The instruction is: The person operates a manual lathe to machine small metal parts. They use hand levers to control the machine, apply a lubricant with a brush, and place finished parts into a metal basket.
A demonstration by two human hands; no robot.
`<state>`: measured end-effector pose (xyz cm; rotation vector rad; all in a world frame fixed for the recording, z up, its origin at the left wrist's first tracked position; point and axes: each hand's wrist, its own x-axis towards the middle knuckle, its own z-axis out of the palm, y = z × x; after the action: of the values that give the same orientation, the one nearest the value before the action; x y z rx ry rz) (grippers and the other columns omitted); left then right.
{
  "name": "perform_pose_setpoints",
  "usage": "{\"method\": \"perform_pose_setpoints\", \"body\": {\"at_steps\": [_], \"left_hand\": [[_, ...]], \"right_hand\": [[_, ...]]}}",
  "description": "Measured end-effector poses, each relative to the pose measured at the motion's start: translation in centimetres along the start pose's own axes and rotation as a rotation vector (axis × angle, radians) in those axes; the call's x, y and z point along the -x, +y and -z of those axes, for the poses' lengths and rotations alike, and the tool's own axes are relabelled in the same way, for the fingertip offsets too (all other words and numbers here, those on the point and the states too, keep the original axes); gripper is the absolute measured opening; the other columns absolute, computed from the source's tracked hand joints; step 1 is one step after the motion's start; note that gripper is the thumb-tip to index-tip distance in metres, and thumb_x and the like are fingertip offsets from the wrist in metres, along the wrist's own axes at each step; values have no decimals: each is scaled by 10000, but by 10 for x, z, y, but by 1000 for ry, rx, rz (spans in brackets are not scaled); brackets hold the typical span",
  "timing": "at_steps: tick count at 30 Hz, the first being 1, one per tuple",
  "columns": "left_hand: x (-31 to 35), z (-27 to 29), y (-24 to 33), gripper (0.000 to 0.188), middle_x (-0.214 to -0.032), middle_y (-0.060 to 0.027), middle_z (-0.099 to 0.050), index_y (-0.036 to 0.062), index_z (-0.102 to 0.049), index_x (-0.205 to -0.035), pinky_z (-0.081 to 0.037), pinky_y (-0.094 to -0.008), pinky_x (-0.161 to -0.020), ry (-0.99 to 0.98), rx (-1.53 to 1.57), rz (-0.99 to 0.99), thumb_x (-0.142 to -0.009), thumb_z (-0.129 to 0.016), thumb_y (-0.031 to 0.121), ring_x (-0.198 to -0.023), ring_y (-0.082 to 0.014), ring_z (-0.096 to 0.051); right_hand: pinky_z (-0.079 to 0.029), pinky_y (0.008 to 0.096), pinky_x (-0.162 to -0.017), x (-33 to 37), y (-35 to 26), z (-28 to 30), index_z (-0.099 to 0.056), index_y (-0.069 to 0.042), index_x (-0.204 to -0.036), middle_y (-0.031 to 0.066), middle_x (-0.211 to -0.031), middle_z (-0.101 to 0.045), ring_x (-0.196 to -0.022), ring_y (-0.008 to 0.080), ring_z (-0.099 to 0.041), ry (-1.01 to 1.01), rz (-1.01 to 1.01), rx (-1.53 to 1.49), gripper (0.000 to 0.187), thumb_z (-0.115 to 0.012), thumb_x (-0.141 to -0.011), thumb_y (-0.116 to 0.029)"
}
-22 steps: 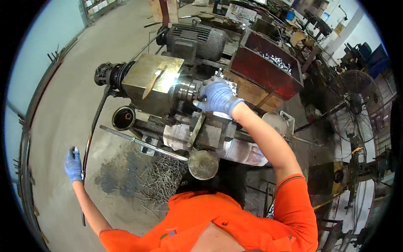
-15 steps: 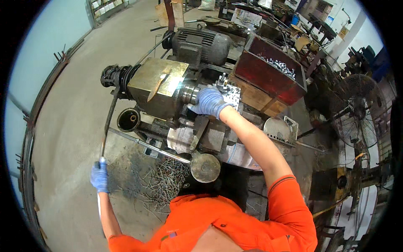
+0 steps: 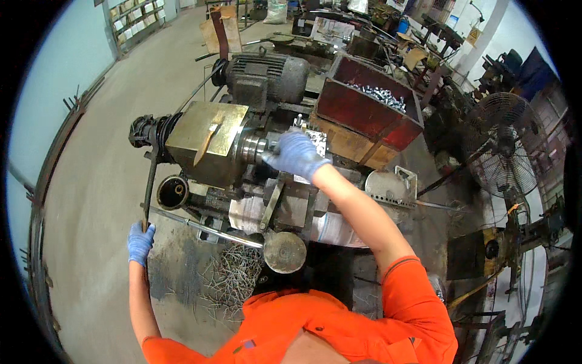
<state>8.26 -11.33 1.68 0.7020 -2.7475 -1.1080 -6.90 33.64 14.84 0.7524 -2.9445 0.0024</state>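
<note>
The blue-gloved left hand (image 3: 140, 244), stretched out sideways, wraps round the long dark metal bar (image 3: 150, 191) left of the boxy, gold-topped metal housing (image 3: 217, 173). The blue-gloved right hand (image 3: 297, 155) reaches forward, knuckles up, beside the shiny steel spindle (image 3: 251, 149); its grip I can't make out.

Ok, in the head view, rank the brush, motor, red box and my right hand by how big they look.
Largest to smallest:
1. Red box
2. Motor
3. Your right hand
4. Brush
</note>
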Motion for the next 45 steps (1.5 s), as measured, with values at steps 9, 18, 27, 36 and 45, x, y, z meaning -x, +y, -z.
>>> {"method": "perform_pose_setpoints", "body": {"at_steps": [9,18,27,36,45], "left_hand": [[-11,-9,-21,232,-538,-59,-524,10,-573,-843,-425,-297,-399,-27,70,-28,-805,-647,226,-435,-143,-527],[-12,3,-5,245,-599,-53,-542,1,-558,-905,-447,-277,-425,-247,334,-72,-832,-643,219,-452,-143,-533],[-66,8,-46,396,-559,-13,-529,-29,-600,-906,-401,-239,-438,-367,331,119,-876,-584,365,-453,-114,-490],[-12,-4,33,411,-634,-91,-553,-50,-577,-1037,-374,-277,-517,-354,329,49,-860,-600,321,-549,-155,-471],[-2,1,45,423,-737,-148,-600,-50,-578,-1083,-525,-356,-659,-290,219,66,-844,-625,295,-654,-240,-572]], "right_hand": [[-436,368,-914,54,153,77,-678,-107,-993,158,-1070,-622,-991,312,-583,646,-319,176,367,-709,-723,-353],[-518,273,-738,169,182,25,-673,-19,-952,121,-883,-681,-814,166,-662,559,-399,-500,266,-703,-769,-210],[-469,268,-617,440,196,-39,-681,13,-953,21,-760,-650,-671,87,-543,693,-1180,-1029,390,-662,-827,-355],[-506,301,-622,710,161,-150,-675,-28,-964,62,-914,-673,-782,145,-614,646,-1723,-840,312,-641,-821,-304],[-476,395,-822,723,158,-152,-677,-4,-920,229,-964,-640,-952,344,-614,-54,-1992,-288,633,-596,-708,-595]]}}
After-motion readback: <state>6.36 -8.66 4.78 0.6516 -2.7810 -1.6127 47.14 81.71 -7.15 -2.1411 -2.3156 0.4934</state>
